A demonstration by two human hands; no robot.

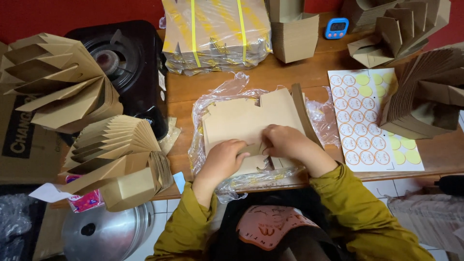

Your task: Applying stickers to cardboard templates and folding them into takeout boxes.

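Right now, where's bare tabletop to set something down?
Bare wood strip between the wrapped yellow-strapped bundle, flat brown cardboard blanks and white sticker sheet. Another patch lies right of that sheet. Left edge is crowded with folded cardboard boxes; both hands cover the blanks.

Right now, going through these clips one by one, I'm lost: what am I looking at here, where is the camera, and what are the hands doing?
There is no machine here, only a person's two bare hands. The single picture comes from a camera on that person's head, looking down at a wooden table. The left hand and right hand both press on a stack of flat brown cardboard blanks lying on opened clear plastic wrap. Around them: a sticker sheet, fanned stacks of folded boxes, a wrapped bundle with yellow straps, a blue timer and a black gas stove.
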